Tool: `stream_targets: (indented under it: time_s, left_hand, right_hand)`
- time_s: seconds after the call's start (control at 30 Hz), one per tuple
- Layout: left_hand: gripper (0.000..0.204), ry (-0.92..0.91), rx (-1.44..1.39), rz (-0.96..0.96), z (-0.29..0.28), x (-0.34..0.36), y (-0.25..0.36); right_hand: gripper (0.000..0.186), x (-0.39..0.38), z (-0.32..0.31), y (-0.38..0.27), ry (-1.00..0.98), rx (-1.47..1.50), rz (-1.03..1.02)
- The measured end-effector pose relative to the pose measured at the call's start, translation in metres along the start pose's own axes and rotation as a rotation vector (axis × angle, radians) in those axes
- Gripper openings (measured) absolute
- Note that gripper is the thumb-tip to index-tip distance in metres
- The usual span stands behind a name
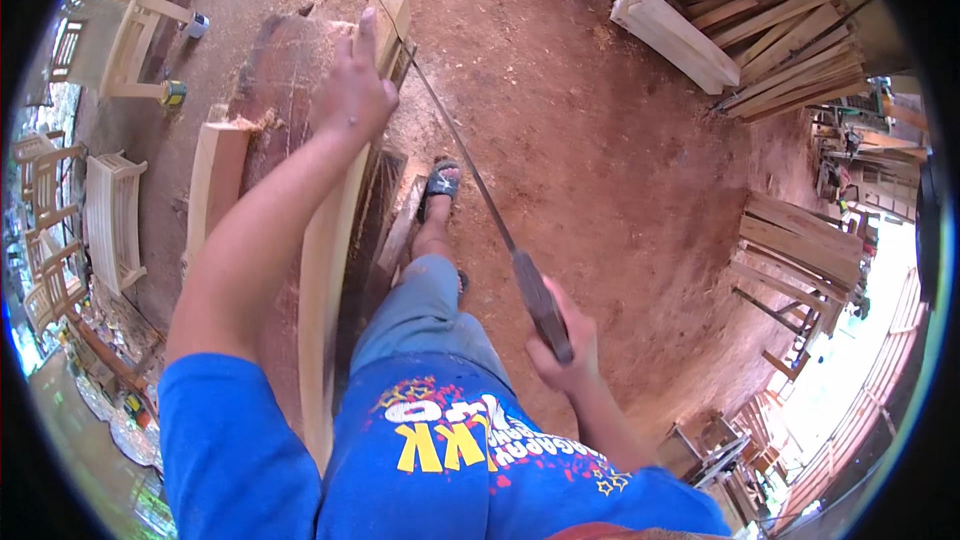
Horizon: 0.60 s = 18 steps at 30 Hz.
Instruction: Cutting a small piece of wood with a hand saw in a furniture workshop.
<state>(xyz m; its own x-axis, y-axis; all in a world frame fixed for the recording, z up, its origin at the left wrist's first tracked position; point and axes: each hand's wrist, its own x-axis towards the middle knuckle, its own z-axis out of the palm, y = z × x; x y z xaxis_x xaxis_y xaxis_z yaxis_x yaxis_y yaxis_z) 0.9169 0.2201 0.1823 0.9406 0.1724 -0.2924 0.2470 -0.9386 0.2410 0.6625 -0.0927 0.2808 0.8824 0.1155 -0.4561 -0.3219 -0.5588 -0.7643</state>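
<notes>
In my right hand (566, 340) is a handsaw (462, 145), its wooden handle wrapped by my fingers. The narrow blade, seen nearly edge-on, slants away to the far left and crosses the far end of a long, pale wooden beam (322, 320). My left hand (352, 90) rests on that beam near the blade, fingers stretched forward and palm down. How deep the blade sits in the wood cannot be made out. The beam lies lengthwise on a dark, worn workbench (280, 65).
A shorter timber (214, 175) lies on the bench's left side. My sandalled foot (440, 182) stands right of the bench on reddish ground. Stacked boards (800, 30) lie far right, with more planks (800, 240) nearer. Wooden furniture (113, 215) stands left.
</notes>
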Motion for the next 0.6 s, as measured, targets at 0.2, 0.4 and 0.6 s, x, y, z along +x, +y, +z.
stream_targets:
  time_s: [0.2, 0.4, 0.6]
  left_hand:
    - [0.099, 0.062, -0.051, 0.032, -0.001, -0.002, 0.012]
    - [0.1, 0.03, -0.079, 0.035, 0.01, 0.009, 0.003]
    - [0.098, 0.059, -0.019, 0.002, -0.002, -0.001, -0.012]
  right_hand:
    - [0.062, 0.24, 0.061, -0.061, 0.079, 0.03, -0.257]
    - [0.064, 0.218, 0.05, -0.077, 0.066, -0.044, -0.198]
    - [0.072, 0.0, 0.002, 0.01, 0.048, -0.074, -0.113]
